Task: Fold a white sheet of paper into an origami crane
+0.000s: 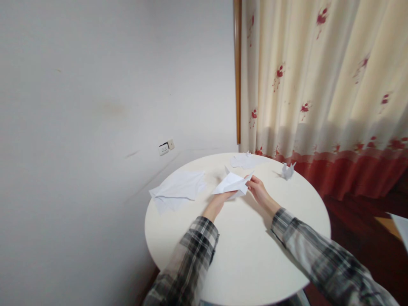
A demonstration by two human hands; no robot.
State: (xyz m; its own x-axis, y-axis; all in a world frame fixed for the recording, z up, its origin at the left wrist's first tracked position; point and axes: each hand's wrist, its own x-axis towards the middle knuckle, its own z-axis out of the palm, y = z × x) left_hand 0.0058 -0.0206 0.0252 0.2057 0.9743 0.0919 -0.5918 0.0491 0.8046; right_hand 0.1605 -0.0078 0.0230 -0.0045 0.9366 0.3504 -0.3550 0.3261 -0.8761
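Over the middle of a round white table (pixel 236 255), both hands hold one piece of folded white paper (pixel 232 182). It has flat faces and pointed corners sticking up and out. My left hand (pixel 219 202) grips it from below on the near side, its fingers partly hidden under the paper. At the right end, my right hand (pixel 257 188) pinches a pointed corner between thumb and fingers.
A stack of white paper sheets (pixel 178 185) lies at the table's left. More paper (pixel 244 160) rests near the far edge, and a small folded paper figure (pixel 288 171) stands at the right. Behind are a wall with a socket (pixel 163 148) and a patterned curtain (pixel 296 85).
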